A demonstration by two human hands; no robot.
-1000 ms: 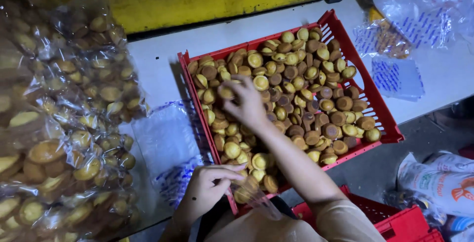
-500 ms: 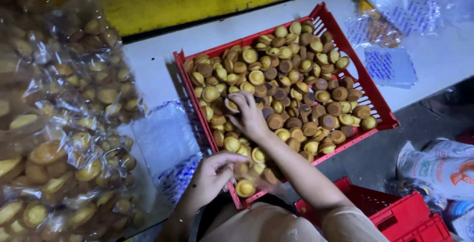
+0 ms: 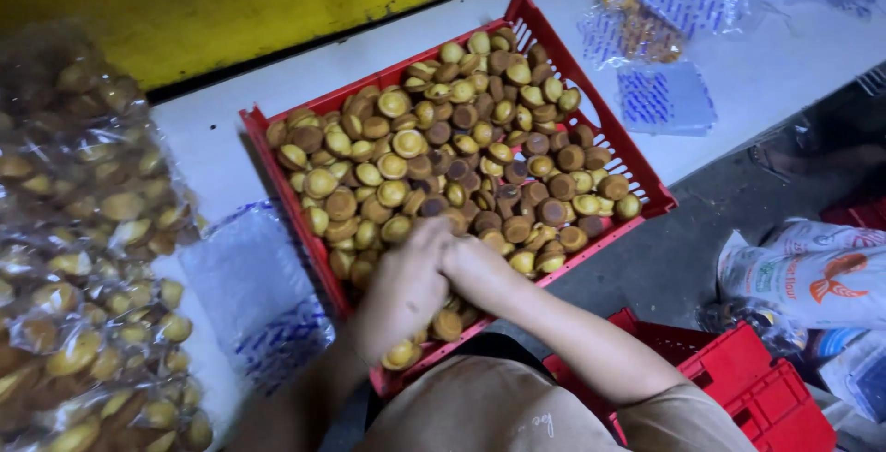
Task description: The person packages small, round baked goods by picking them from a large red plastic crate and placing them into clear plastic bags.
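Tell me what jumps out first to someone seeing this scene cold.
The red crate in the middle, heaped with small round golden and brown cakes, grabs the eye. At its near edge the left hand and right hand meet over the cakes. On the left, clear bags of the same cakes pile up.

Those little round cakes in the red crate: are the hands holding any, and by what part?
Cannot be told. The left hand and right hand meet over the cakes, fingers hidden.
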